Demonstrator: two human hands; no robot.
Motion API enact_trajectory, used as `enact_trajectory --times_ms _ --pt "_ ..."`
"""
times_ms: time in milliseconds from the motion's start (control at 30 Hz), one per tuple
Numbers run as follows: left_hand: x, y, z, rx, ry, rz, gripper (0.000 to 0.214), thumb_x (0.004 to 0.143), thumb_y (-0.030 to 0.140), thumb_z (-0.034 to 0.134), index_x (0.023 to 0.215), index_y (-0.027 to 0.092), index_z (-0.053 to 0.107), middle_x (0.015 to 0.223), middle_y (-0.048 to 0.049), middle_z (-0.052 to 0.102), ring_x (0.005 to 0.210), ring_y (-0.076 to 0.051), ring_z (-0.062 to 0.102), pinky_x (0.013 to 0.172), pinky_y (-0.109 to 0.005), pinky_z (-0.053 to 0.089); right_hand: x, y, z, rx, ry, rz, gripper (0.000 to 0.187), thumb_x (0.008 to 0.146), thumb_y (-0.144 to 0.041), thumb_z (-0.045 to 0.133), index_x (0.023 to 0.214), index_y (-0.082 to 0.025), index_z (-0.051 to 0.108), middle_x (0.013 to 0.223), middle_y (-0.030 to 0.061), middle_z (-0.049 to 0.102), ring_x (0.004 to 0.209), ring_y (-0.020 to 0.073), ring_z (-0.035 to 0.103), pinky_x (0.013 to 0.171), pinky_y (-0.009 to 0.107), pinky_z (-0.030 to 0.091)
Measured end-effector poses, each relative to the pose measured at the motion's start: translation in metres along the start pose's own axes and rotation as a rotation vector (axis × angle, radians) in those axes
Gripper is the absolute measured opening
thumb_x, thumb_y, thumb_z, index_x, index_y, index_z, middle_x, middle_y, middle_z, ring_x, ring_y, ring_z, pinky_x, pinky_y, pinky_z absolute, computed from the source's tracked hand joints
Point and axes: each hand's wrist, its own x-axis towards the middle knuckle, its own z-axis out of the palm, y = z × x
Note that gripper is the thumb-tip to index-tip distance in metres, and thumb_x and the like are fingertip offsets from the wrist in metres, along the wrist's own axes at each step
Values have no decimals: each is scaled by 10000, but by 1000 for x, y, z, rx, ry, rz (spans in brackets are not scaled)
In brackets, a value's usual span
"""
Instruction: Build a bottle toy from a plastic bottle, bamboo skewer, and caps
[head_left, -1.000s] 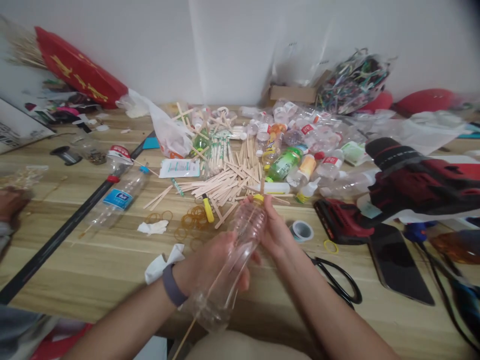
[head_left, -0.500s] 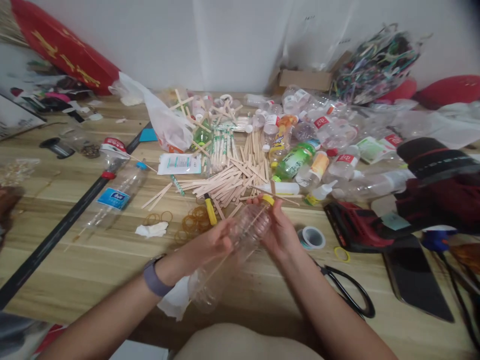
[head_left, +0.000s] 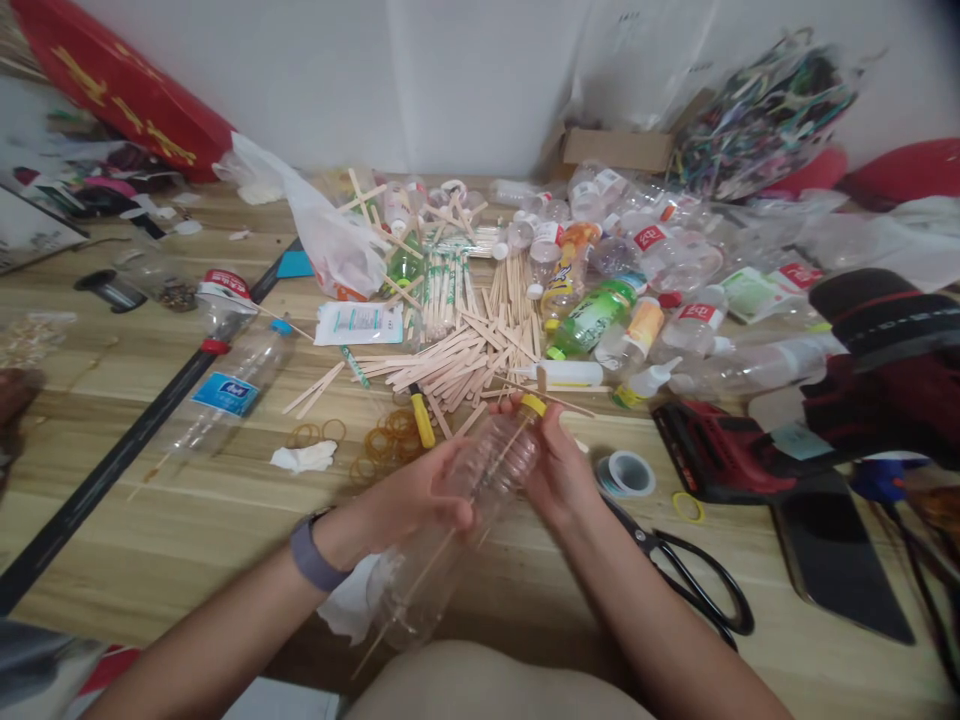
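Between my hands, in the head view, is a clear plastic bottle [head_left: 424, 590] with a yellow cap [head_left: 533, 404]. It slants, cap pointing away from me and base toward my body. My left hand [head_left: 427, 497] is closed around its middle, thumb on the near side. Near the cap, my right hand [head_left: 561, 470] grips the bottle's shoulder; some of its fingers are hidden behind the plastic. A thin wooden stick [head_left: 366, 655] runs lengthwise along the bottle and sticks out past its base. Whether it passes inside all the way is hard to see.
Flat wooden sticks [head_left: 450, 365] lie beyond my hands, with many bottles [head_left: 600, 315] behind them. Rubber bands [head_left: 394, 435] are on the left. Black scissors [head_left: 697, 580], a wire spool [head_left: 626, 474], a red power drill [head_left: 720, 450] and a phone [head_left: 840, 555] lie right.
The stick's end now shows beyond the bottle's base, toward my body. The bottle has tilted slightly, and both hands keep their hold. The view has shifted a little.
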Motion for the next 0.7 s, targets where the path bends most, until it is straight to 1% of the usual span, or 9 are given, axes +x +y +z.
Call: enact_trajectory --times_ms 100,200,267,333,400,467,567,633,700 --pt "0 0 2 -110 -21 -23 718 725 456 833 1347 229 554 981 -37 692 832 -179 630 771 -321 493 -1 -1 -1 -4 -9 -5 454 660 -611 868 886 -233 758 889 6 697 946 223 662 916 346 545" --pt "-1 -4 0 -240 -147 -107 630 882 605 576 1369 207 533 831 -45 712 756 -198 658 767 -369 506 -2 -2 -2 -3 -18 -7 451 672 -622 855 899 -245 755 901 1 698 942 222 664 923 346 540" --pt "-2 -4 -1 -203 -174 -131 648 887 648 547 1354 200 549 961 -93 737 858 -227 676 806 -376 493 -3 -2 -2 -8 -23 -9 448 681 -620 851 902 -243 755 902 5 698 951 225 664 922 342 537" --pt "-2 -3 -1 -92 -96 -74 705 773 586 749 1352 234 552 1155 -103 703 961 -237 653 846 -365 478 -3 -1 -3 -14 -26 -12 446 686 -617 849 902 -239 755 904 8 696 970 228 659 925 342 535" --pt "-3 -1 1 16 15 -11 799 678 450 878 1374 280 525 1207 -71 671 992 -221 630 881 -351 464 -4 -1 -4 -21 -28 -9 449 685 -614 852 909 -236 756 912 10 695 978 228 655 922 343 537" --pt "-4 0 3 -4 -1 -23 799 723 447 846 1414 268 488 1068 -53 694 938 -213 643 881 -366 466 -6 -1 -4 -22 -31 -2 454 687 -616 849 920 -238 756 919 9 695 963 221 654 915 342 540" --pt "-5 1 4 -151 -174 -113 770 841 657 624 1467 248 440 956 -65 715 874 -233 676 843 -401 482 -7 -1 -4 -17 -34 10 451 692 -619 845 928 -246 754 917 5 694 922 210 656 907 348 543" --pt "-5 -1 3 -171 -195 -112 773 821 699 617 1445 268 472 1132 -99 703 996 -257 663 882 -405 469 -8 -1 -3 -14 -31 15 452 688 -622 846 921 -246 753 916 5 693 917 211 655 904 354 544" --pt "-5 -2 4 -86 -104 -46 848 712 610 793 1431 282 486 1318 -102 625 1185 -280 578 973 -398 430 -9 0 -2 -14 -27 17 455 684 -619 850 913 -238 753 920 13 691 934 219 650 899 358 545"
